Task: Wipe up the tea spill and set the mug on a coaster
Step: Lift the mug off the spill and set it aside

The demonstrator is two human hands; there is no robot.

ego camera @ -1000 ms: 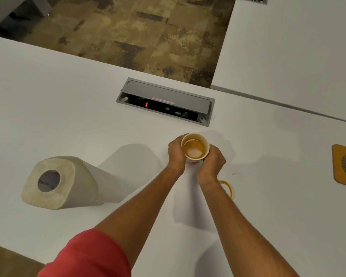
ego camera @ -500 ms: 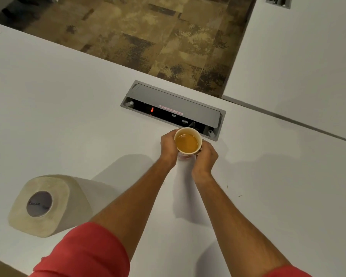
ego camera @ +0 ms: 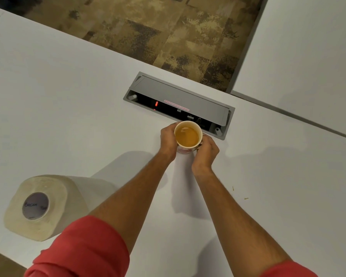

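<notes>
- Head view: mug [ego camera: 188, 134] sat between both hands, at the near edge of the grey power box [ego camera: 180, 102] set into the bench [ego camera: 58, 96].
- Mug was upright, amber tea inside, cream rim, some red print low on its side.
- Left hand [ego camera: 168, 139] had fingers curled round the mug's left side, gripping it.
- Right hand [ego camera: 205, 151] was curled round the mug's right and near side, also gripping.
- Couldn't tell whether the mug's base touched the bench or was held just above it; base hidden by the hands.
- Both forearms reached in from the bottom edge, red sleeves [ego camera: 82, 250] pushed up past the elbows.
- Paper towel roll [ego camera: 38, 206] stood on end at the near left of the bench, well apart from the mug, label on its core facing up.
- Power box lid was tilted open, red light lit in the dark slot, pink label strip on the lid edge.
- A few tiny specks [ego camera: 233, 188] lay on the bench right of the right forearm.
- Second white tabletop [ego camera: 308, 56] at right, brown patterned carpet [ego camera: 158, 27] beyond.
</notes>
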